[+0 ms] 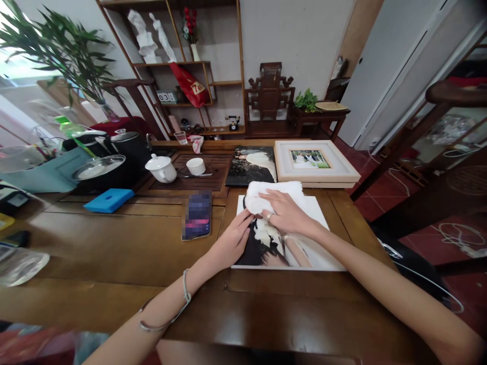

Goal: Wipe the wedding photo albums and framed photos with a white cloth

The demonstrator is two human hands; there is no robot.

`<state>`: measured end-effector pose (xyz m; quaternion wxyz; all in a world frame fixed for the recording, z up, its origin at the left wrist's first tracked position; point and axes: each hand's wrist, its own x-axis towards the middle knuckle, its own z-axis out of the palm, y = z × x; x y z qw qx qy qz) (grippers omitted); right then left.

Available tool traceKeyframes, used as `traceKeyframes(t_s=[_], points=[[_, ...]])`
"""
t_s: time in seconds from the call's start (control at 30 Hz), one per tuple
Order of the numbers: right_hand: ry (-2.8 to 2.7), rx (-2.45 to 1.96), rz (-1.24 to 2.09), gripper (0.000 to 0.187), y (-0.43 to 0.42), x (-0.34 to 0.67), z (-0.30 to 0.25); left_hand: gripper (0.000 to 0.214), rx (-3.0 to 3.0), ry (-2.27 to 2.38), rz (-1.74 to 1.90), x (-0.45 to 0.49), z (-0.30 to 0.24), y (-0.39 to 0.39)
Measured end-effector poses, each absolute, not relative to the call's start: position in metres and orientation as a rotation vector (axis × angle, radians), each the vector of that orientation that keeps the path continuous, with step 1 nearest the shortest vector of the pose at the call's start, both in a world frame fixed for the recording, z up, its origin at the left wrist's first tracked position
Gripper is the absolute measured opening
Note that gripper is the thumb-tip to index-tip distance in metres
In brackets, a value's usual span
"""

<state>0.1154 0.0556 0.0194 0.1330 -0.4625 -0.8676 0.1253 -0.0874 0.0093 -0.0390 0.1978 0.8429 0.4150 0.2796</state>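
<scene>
A frameless photo print [315,248] lies flat on the wooden table [114,248] in front of me. My right hand [287,213] presses a white cloth [266,195] down on the print's top left part, fingers lying over the cloth. My left hand [234,241] rests flat on the print's left edge, fingers spread, holding nothing. A ring shows on the right hand, and bracelets circle the left wrist.
Behind the print lie a dark photo panel [251,167] and a pale framed photo [315,162]. A phone [197,215] lies left of the print. A tea tray with a white teapot [162,168] and cup [196,166], black pots and a blue pad [108,200] stand at the left.
</scene>
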Motion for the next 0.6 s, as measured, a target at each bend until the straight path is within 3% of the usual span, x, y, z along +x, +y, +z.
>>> traceKeyframes(t_s=[0.27,0.6], points=[[-2.564,-1.188,0.425,0.056,0.064,0.098,0.02,0.043,2.352,1.15,0.777,-0.087,-0.035,0.009],[-2.487,-1.443,0.128,0.06,0.025,0.17,-0.002,0.047,2.369,1.142,0.751,-0.09,-0.041,0.01]])
